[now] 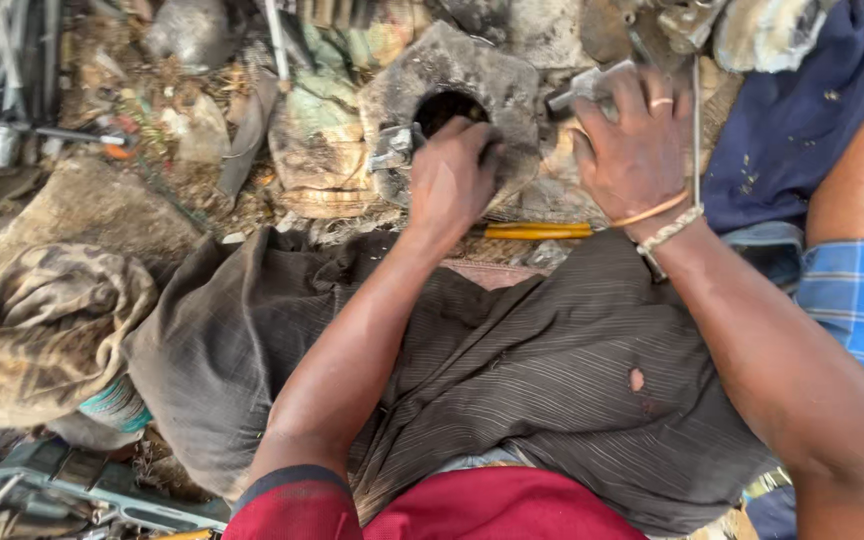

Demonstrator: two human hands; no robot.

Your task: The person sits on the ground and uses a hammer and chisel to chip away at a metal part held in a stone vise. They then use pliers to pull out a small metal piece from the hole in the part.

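Head view: looking straight down at one person's lap and two bare forearms, all pretty grimy.
Main part: one grey cast metal housing (472,75) with a round dark bore, sitting on the ground just past the knees, rags all around it.
Left hand (449,180): it's curling into a fist right at the lower edge of the bore, pressing on the housing; can't tell if anything is inside that fist.
Right hand (635,148): it's lying over the housing's right edge, fingers wrapping a metal tool (584,85) that's poking out up-left.
Right wrist: wearing two bands, one orange, one pale braided, plus one ring on a finger.
Lap: one dark striped cloth (512,370) is covering the legs.
Ground: one yellow-handled tool (537,231) is lying between housing and cloth, just beside both hands.
Left side: one bundled dirty rag (42,330), well apart from the hands.
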